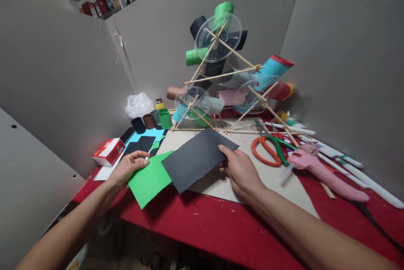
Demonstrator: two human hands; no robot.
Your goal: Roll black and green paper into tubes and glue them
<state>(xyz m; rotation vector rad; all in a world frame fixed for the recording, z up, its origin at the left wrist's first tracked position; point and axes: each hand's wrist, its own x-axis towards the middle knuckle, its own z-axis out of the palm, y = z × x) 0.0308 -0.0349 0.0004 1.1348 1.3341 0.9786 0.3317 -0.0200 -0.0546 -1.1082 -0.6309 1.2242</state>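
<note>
Red-covered table, fingers of left hand nearly closed, pinching green paper, right hand likewise, pinching black paper

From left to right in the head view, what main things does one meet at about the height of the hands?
Red box, left hand, held green sheet, held black sheet, right hand, scissors, pink glue gun.

Your left hand and your right hand each hold a pinch, apart, your bare forearms angled inward.
</note>
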